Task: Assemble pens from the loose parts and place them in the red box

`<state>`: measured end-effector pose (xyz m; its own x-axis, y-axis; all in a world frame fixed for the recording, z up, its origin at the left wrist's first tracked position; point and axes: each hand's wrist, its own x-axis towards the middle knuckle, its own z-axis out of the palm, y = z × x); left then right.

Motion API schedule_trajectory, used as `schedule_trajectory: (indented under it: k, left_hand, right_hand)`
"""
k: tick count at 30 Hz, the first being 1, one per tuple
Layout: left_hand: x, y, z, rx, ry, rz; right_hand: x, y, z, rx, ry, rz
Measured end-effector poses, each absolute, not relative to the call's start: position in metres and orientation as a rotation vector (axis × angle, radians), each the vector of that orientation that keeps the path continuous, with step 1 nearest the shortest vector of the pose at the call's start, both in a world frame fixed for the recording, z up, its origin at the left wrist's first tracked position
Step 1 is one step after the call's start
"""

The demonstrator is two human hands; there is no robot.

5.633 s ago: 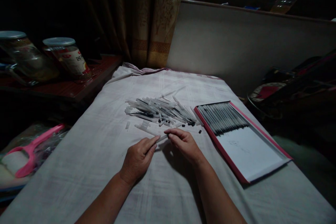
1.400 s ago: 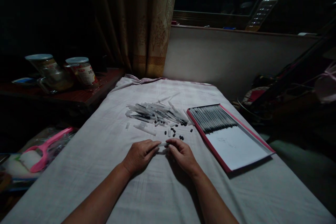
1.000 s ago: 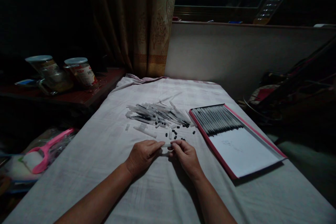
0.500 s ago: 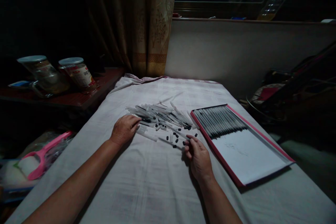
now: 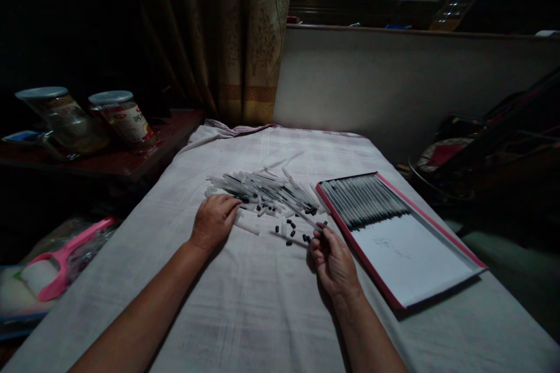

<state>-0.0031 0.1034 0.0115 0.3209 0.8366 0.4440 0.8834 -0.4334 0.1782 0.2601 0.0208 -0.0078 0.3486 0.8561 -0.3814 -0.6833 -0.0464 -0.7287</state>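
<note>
A heap of clear pen barrels with black refills (image 5: 262,189) lies in the middle of a table under a white cloth (image 5: 245,303). My left hand (image 5: 214,221) rests at the heap's near left edge, fingers curled down over loose pieces; what it grips is hidden. My right hand (image 5: 333,256) is pinched on a thin clear pen (image 5: 301,217) that points up and left toward the heap. Small black caps (image 5: 289,233) are scattered between my hands. A red-edged box (image 5: 431,265) to the right holds a row of finished pens (image 5: 366,201).
Two lidded jars (image 5: 120,119) stand on a dark wooden side table (image 5: 131,160) at the left. A pink-handled tool (image 5: 61,259) lies lower left on plastic bags. A patterned curtain (image 5: 258,41) hangs behind. Dark bags and clutter (image 5: 490,145) sit to the right.
My hands were together near the table's middle working one pen. They have split: the left reached up to the heap, the right carried the pen rightward toward the box.
</note>
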Motion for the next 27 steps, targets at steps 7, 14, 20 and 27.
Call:
schedule_trajectory:
  k: [7, 14, 20, 27]
  left_hand:
    - [-0.065, 0.140, 0.016, -2.286, -2.134, -0.393]
    - [-0.079, 0.154, 0.013, -2.398, -2.103, -0.347]
    - [-0.085, 0.149, 0.001, -2.421, -1.979, -0.490]
    - [-0.085, 0.152, 0.009, -2.497, -1.923, -0.418]
  right_hand:
    - [0.261, 0.021, -0.008, -1.005, -0.229, 1.285]
    - [0.261, 0.020, -0.006, -0.989, -0.225, 1.319]
    - [0.261, 0.020, -0.007, -0.991, -0.247, 1.322]
    - [0.261, 0.020, -0.004, -1.009, -0.255, 1.337]
